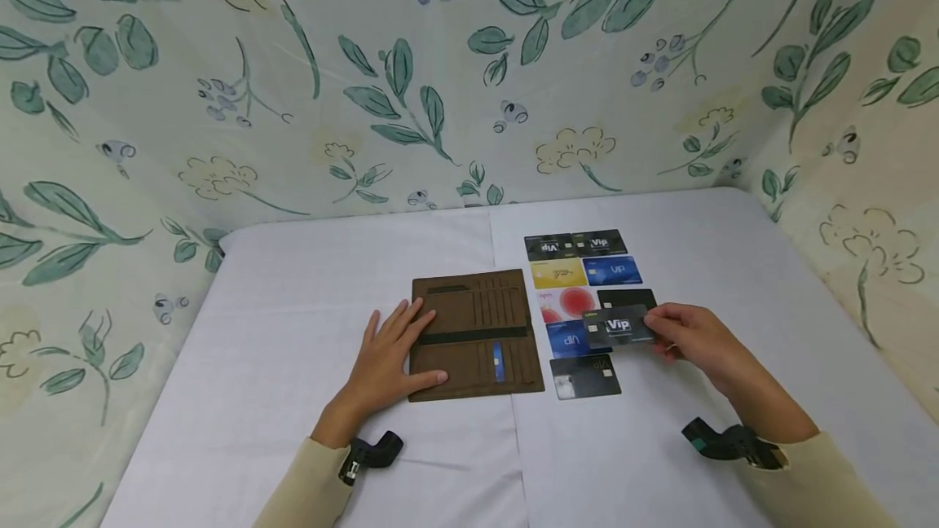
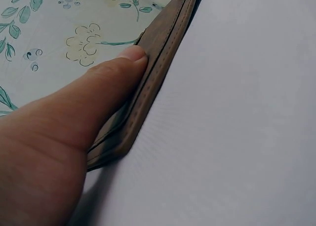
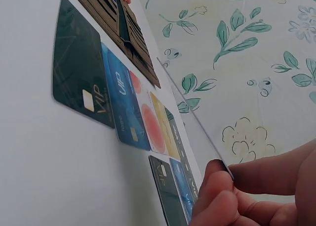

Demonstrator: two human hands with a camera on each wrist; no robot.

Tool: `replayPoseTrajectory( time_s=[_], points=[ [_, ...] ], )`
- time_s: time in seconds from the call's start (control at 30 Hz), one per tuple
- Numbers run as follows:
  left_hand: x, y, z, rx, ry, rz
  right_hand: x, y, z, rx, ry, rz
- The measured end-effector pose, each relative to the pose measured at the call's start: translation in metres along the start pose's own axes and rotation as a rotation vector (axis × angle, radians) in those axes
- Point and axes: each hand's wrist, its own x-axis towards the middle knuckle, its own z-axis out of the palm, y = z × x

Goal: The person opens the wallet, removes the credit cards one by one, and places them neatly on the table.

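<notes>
My left hand (image 1: 381,365) lies with fingers spread on the left edge of a brown wallet (image 1: 449,367), which is laid flat and unfolded. In the left wrist view, the thumb presses on the stitched border of the wallet (image 2: 157,50). A blue card (image 1: 499,362) pokes out of one of its slots. Between thumb and fingers, my right hand (image 1: 697,345) pinches a black Vip card (image 1: 614,327) by its right end, raised over the laid-out cards. The right wrist view shows this held card (image 3: 195,114) edge-on, clear of the cards below.
Right of the wallet, several cards lie in rows: black cards (image 1: 550,247) at the back, a yellow card (image 1: 557,274), a blue card (image 1: 614,270), a red-and-white card (image 1: 566,304) and a black card (image 1: 584,377) in front. A white cloth (image 1: 308,283) covers the table; floral fabric (image 1: 440,88) hangs behind.
</notes>
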Motion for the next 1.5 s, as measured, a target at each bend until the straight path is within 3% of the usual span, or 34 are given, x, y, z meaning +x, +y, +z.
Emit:
replayPoseTrajectory(
  time_s=[0.8,1.5],
  points=[
    [0.001,0.0,-0.002,-0.009,-0.005,-0.011,0.002,0.031,-0.027,-0.016,-0.006,0.106],
    [0.0,0.002,-0.003,-0.011,0.006,0.0,0.009,0.035,-0.027,-0.07,-0.018,0.145]
  ],
)
